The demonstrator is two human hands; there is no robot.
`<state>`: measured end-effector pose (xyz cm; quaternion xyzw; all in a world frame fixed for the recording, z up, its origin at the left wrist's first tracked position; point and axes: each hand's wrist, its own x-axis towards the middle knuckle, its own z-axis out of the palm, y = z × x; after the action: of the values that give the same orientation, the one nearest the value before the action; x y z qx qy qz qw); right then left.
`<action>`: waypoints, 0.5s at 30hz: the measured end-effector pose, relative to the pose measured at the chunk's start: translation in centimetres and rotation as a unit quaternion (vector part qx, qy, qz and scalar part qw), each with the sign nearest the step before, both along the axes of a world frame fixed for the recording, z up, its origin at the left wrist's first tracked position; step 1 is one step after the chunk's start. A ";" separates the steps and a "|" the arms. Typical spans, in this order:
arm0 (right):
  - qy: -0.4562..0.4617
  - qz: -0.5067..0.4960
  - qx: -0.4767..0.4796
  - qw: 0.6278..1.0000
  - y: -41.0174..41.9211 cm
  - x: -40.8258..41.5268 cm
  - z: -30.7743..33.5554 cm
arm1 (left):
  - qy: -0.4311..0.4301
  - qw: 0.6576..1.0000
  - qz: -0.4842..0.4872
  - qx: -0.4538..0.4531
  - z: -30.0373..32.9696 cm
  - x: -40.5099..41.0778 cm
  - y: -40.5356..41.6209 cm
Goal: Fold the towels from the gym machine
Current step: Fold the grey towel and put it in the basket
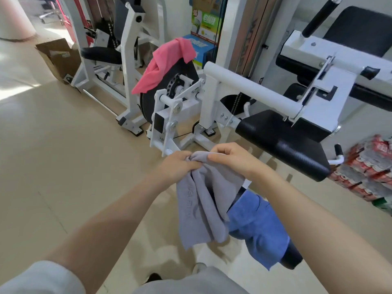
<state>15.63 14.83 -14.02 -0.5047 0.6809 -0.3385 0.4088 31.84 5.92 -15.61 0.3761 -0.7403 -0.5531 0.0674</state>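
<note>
From the head view, a grey towel (203,200) is held up in front of the white gym machine (214,90), its upper edge bunched between both hands and the rest hanging loose toward the floor (53,158). The fingers of the left hand (180,164) are closed tight on the bunched cloth; those of the right hand (231,158) are curled over the same edge, pinching it. A blue towel (256,225) is draped just behind the grey one, below the machine's black pad (282,141). A pink towel (165,64) is hung over the machine's black wheel (169,90).
</note>
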 end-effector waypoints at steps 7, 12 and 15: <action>0.015 -0.089 0.085 0.992 2.4 -2.7 -1.3 | 0.025 0.985 0.144 0.088 -0.8 -1.6 0.1; -0.088 -0.108 -0.010 0.990 3.0 -2.3 -0.7 | 0.023 0.973 0.198 0.113 -1.3 -2.9 0.3; -0.177 -0.096 -0.036 0.979 2.8 -1.9 -0.2 | 0.032 0.973 0.177 0.141 -1.3 -3.6 1.4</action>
<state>13.68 17.59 -14.18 -0.3832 0.6303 -0.4847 0.4700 28.22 7.27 -16.89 0.4889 -0.5739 -0.6431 0.1346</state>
